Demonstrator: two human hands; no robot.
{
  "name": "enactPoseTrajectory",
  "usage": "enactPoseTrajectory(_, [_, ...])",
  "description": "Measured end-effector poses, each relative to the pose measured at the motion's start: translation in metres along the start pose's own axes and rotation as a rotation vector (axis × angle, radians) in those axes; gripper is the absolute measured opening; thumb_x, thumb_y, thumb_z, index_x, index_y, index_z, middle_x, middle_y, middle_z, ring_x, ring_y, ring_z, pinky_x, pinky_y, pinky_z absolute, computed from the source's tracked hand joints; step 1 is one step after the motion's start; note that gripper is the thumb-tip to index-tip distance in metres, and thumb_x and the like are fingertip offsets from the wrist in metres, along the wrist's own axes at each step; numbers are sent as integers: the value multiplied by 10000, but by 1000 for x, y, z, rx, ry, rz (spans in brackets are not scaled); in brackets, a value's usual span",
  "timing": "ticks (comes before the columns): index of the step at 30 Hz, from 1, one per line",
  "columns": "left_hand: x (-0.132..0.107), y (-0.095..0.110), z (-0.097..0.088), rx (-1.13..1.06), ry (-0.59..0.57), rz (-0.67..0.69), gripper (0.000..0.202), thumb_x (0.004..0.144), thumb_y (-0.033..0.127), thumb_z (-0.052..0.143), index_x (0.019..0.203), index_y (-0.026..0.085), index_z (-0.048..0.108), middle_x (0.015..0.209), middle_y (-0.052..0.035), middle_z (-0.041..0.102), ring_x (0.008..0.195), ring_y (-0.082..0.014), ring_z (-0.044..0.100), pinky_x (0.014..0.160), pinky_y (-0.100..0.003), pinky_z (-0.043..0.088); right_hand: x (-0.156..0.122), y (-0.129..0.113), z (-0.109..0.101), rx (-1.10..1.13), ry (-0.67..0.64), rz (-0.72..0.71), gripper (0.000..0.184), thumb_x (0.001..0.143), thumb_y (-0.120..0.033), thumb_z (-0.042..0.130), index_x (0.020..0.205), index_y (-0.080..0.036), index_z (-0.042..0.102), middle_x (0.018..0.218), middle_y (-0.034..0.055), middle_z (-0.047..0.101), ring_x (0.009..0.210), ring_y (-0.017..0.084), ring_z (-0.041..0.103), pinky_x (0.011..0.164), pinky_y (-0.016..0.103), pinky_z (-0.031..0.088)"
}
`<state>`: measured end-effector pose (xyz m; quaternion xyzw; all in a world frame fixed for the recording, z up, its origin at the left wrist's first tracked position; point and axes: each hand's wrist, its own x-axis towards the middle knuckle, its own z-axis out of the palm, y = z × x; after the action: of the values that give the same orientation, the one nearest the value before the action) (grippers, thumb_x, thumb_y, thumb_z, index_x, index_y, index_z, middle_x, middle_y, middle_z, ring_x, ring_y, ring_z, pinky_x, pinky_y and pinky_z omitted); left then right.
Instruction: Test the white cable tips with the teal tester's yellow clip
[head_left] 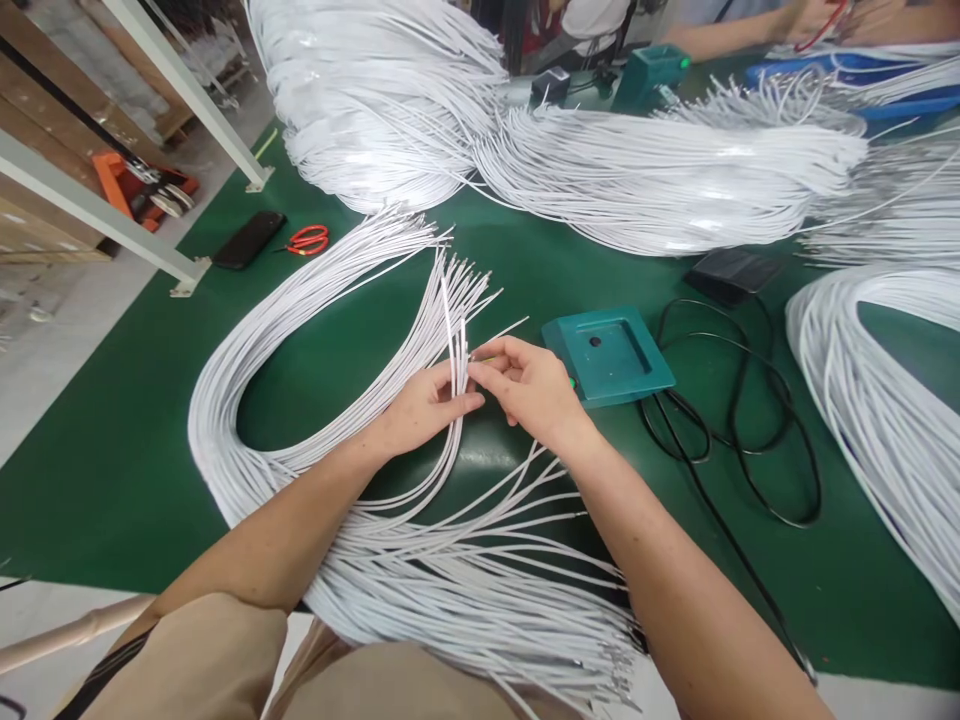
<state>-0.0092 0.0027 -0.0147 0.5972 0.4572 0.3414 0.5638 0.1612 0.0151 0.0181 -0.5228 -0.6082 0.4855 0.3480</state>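
A looped bundle of thin white cables (247, 400) lies on the green table (112, 470), its loose ends fanned out toward the middle. My left hand (424, 408) rests on the cable ends with fingers closed around a few strands. My right hand (529, 385) pinches a single white cable end (495, 335) just to the right of the left hand. Both hands sit close together, left of a teal box (607, 355) with a recessed top.
Large heaps of white cables (660, 180) cover the far side and the right edge. A black cord (739, 440) snakes from the teal box to a black pedal (731, 272). Red scissors (307, 240) and a black phone (247, 240) lie far left. Another person's arm (750, 35) is at the top.
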Motion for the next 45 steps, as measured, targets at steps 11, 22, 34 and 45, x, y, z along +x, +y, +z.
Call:
enactPoseTrajectory(11, [2, 5, -5, -269, 127, -52, 224, 743, 308, 738, 831, 164, 592, 856, 0, 637, 761, -106, 612, 719, -236, 462, -1, -2, 0, 306, 28, 107, 224, 707, -375, 721, 711, -155, 675, 555, -42, 548, 442, 61, 410, 436, 227, 344])
enactPoseTrajectory(22, [2, 12, 5, -246, 192, -28, 379, 676, 278, 767, 679, 174, 403, 650, 25, 638, 584, -102, 620, 540, -219, 454, 1, 7, 10, 742, -82, 220, 185, 654, -285, 762, 734, -127, 709, 595, -1, 619, 551, 89, 532, 591, 250, 448])
enactPoseTrajectory(34, [-3, 13, 13, -207, 129, -60, 309, 745, 179, 691, 730, 176, 382, 685, 20, 668, 616, -118, 680, 575, -216, 492, 1, 0, 9, 614, -136, 223, 397, 726, -527, 695, 625, -149, 630, 509, -53, 429, 483, 72, 393, 507, 250, 301])
enactPoseTrajectory(45, [-2, 11, 6, -258, 122, 43, 310, 772, 234, 709, 1009, 166, 521, 756, 4, 666, 659, -119, 665, 584, -220, 490, 4, 12, 8, 851, -256, 233, 358, 706, -496, 742, 694, -155, 634, 632, -25, 523, 587, 97, 476, 645, 285, 413])
